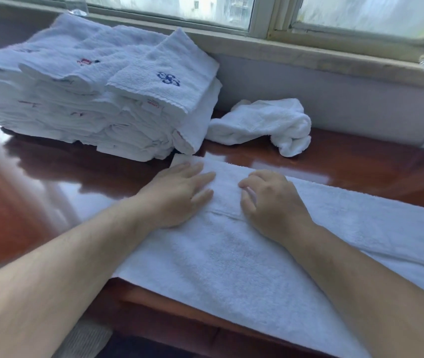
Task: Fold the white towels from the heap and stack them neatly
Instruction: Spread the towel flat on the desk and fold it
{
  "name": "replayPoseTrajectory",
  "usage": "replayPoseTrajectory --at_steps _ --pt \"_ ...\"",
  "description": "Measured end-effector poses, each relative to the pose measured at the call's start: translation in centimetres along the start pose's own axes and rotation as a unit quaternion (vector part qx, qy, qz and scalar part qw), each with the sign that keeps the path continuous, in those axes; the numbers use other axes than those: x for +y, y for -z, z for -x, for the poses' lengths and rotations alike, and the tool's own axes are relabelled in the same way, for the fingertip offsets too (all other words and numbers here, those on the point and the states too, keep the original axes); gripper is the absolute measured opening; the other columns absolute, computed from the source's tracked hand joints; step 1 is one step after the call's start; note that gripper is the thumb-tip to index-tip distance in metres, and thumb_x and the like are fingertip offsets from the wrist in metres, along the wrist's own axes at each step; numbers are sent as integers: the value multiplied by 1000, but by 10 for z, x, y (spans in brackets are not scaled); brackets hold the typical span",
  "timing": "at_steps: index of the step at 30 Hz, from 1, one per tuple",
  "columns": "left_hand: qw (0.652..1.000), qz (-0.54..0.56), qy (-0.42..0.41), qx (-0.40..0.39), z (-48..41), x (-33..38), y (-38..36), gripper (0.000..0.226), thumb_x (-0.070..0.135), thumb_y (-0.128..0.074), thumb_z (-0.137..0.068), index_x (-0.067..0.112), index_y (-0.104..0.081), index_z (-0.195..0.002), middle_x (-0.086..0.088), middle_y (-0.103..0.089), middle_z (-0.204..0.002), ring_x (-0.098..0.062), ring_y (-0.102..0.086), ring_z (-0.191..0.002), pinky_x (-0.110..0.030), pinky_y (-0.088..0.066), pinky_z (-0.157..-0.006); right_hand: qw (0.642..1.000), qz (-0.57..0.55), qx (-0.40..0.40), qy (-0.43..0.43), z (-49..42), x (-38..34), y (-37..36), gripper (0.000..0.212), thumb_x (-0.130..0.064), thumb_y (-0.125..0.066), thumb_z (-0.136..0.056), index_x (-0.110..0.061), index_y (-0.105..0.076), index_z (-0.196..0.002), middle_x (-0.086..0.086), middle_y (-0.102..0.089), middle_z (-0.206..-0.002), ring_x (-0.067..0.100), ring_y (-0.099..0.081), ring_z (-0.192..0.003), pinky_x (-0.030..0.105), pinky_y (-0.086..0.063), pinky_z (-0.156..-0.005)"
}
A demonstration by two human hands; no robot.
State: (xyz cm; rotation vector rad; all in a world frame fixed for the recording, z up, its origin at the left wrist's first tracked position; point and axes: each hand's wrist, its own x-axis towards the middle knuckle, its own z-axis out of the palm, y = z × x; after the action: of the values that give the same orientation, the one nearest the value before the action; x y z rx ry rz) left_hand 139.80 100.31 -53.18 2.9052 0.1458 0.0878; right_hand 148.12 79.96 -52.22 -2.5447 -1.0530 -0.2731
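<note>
Indoor room, home or lodging unclear: glossy wooden table (50,182) under window (231,11), tall stack of folded towels (97,99)

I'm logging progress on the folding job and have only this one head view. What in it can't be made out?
- Spread towel: its right end is cut off by the frame edge.
- Folded stack: its left side blurs out, so no count is possible.
- Red label on the stack: text too small to read.
- Right hand: curled fingers hide any grip on the cloth.
- Crumpled towel: may be one or several.
</note>
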Motion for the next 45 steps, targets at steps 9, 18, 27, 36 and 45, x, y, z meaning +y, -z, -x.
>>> replayPoseTrajectory --at_steps 9,18,27,36,45 --pt "978 157 -95 101 78 6 4 21 32 -62 -94 45 -68 -109 31 -55 -111 10 -49 -109 -9 -39 -88 992 -112 -49 20 81 -26 31 15 -29 -70 -89 -39 -65 -79 -12 -60 -65 5 -56 -60 16 -41 -58" --pt "974 171 -94 114 109 9 -4 16 36 -64 -94 38 -72 -107 28 -61 -112 5 -50 -117 -27 -43 -100 988 -144 -53 28 124 -42 25 27 -61 -52 -83 -38 -65 -80 -7 -51 -65 11 -53 -71 17 -34 -61" --pt "976 136 -170 14 117 5 8 46 77 -64 -71 49 -64 -107 30 -48 -120 1 -38 -127 -15 -32 -96 981 -124 -71 129 126 -39 28 38 -65 -73 -68 -30 -63 -81 -19 -55 -87 7 -55 -87 20 -43 -75" --pt "983 57 -173 -30 131 -8 2 61 76 -63 -69 53 -52 -124 34 -35 -144 15 -23 -134 -8 -20 -104 978 -71 -115 160 132 -33 41 27 -63 -64 -76 -40 -67 -91 -24 -54 -99 2 -54 -96 7 -38 -80" --pt "978 125 -162 28 148 -12 2 43 76 -58 -74 53 -61 -111 39 -48 -136 13 -40 -130 -16 -35 -106 977 -22 -40 209 145 -36 34 22 -51 -64 -84 -29 -70 -87 -15 -59 -96 9 -58 -85 15 -39 -74"
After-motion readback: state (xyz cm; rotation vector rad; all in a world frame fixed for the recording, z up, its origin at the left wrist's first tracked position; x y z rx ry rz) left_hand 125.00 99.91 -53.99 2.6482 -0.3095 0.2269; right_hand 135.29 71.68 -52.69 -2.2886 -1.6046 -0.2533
